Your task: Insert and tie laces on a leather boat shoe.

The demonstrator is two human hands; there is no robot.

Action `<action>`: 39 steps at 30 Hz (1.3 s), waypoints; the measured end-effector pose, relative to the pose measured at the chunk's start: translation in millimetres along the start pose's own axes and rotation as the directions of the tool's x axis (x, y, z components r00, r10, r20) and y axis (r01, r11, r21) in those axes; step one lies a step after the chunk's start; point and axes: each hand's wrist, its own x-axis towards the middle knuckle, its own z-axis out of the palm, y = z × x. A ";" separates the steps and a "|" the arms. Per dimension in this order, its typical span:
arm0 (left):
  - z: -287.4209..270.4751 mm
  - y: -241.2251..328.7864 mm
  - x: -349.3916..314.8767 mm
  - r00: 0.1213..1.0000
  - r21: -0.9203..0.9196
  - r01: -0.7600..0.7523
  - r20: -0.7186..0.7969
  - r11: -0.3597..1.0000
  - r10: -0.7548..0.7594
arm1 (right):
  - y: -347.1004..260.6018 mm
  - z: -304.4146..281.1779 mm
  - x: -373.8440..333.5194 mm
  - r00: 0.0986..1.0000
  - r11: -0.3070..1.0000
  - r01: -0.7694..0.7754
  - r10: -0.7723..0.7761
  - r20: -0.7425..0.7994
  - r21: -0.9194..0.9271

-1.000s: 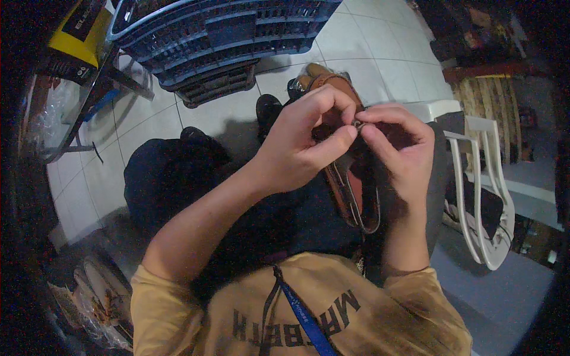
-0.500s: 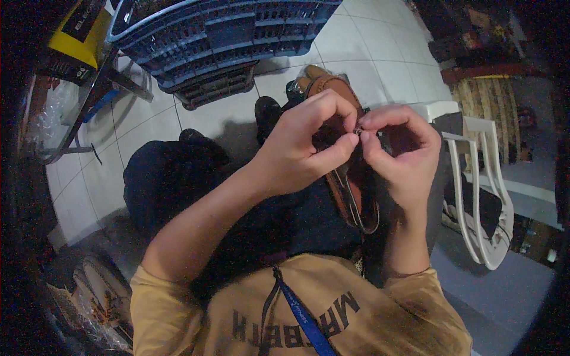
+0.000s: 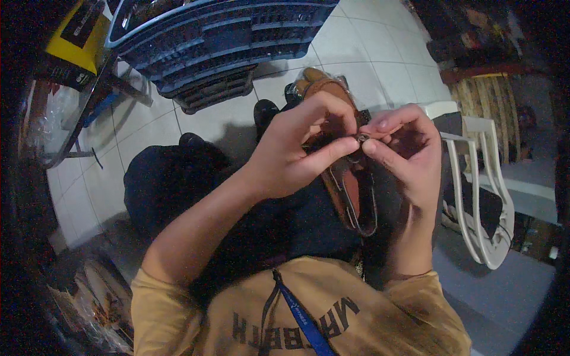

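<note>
Over my lap, my left hand and my right hand meet fingertip to fingertip. Thumbs and index fingers of both are closed on one small, round, metal-looking piece, too small to name exactly. Just below them, a brown leather shoe with a dark-edged opening lies along my right thigh, partly hidden by the hands. Beyond the fingers, a tan, rounded brown leather part shows with clear plastic beside it. I cannot tell whether it belongs to the same shoe.
A blue plastic crate stands ahead, above a dark crate. At the right is a white plastic chair. A metal-legged stand and a yellow-black package are at far left. Wrapped shoes lie lower left.
My right hand has turned slightly, its fingers curling more, and the small metal piece shows more clearly. The tan part beyond the hands has shifted a little.
</note>
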 end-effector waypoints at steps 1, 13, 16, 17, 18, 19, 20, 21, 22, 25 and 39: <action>1.2 0.3 0.5 0.997 -0.233 0.066 -0.011 0.970 -0.071 | 0.7 -3.1 0.2 1.000 1.000 0.000 0.000 -0.002 -0.001; -3.8 1.3 3.1 1.000 -0.049 0.030 -0.006 0.998 -0.031 | 7.7 -5.7 -0.4 0.996 0.983 -0.060 0.047 0.076 0.175; -5.2 0.9 3.1 1.000 -0.025 0.015 0.006 1.000 -0.015 | 6.0 -4.6 -0.8 0.996 0.993 -0.046 0.037 0.079 0.112; -5.2 0.2 3.2 1.000 -0.025 0.014 0.005 1.000 -0.014 | 5.0 -3.7 -0.6 0.996 0.991 -0.051 0.042 0.075 0.121; -5.0 -0.8 3.4 1.000 -0.055 0.016 0.007 0.998 -0.016 | 4.4 -2.9 -0.4 0.996 0.990 -0.055 0.047 0.070 0.130; -4.5 -1.8 3.2 1.000 -0.086 0.018 0.009 0.996 -0.017 | 4.4 -2.7 -0.6 0.996 0.990 -0.056 0.047 0.071 0.129; -4.1 -2.6 2.9 1.000 -0.087 0.017 0.008 0.996 -0.017 | 4.5 -2.6 -0.8 0.997 0.991 -0.048 0.039 0.072 0.127; -3.7 -3.3 2.5 1.000 -0.097 0.016 0.008 0.995 -0.015 | 4.5 -2.4 -0.9 0.997 0.991 -0.041 0.032 0.074 0.125; -3.5 -3.6 2.5 1.000 -0.107 0.015 0.009 0.994 -0.014 | 3.8 -2.0 -1.0 0.997 0.991 -0.041 0.032 0.074 0.124; -4.7 0.0 2.7 1.000 -0.039 0.004 0.023 0.999 -0.003 | 2.7 -0.4 -1.4 0.997 0.997 -0.027 0.021 0.069 0.079; -4.4 -0.7 2.4 1.000 -0.035 0.029 0.012 0.999 -0.029 | 13.3 -11.4 -2.8 1.000 0.995 -0.010 0.010 -0.004 -0.103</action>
